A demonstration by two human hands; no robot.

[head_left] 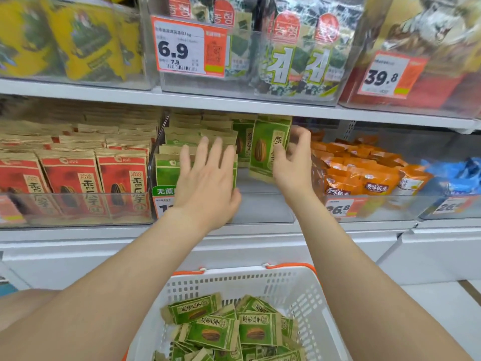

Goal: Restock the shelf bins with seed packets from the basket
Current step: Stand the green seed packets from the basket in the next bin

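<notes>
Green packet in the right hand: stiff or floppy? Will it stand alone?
Probably fairly stiff: the green packet shows a flat face though the right hand pinches only one edge. Likely light, since that pinch carries it. May tip unsupported: it is thin, and the left hand steadies the packet row.

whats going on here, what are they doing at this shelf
A person is restocking a shelf bin with green seed packets. The left hand lies flat, fingers straight, against the row of green packets already standing in the clear bin. The right hand pinches one upright green packet at the bin's right side. Below, the white basket holds a heap of loose packets of the same kind, so the job is not finished.
</notes>
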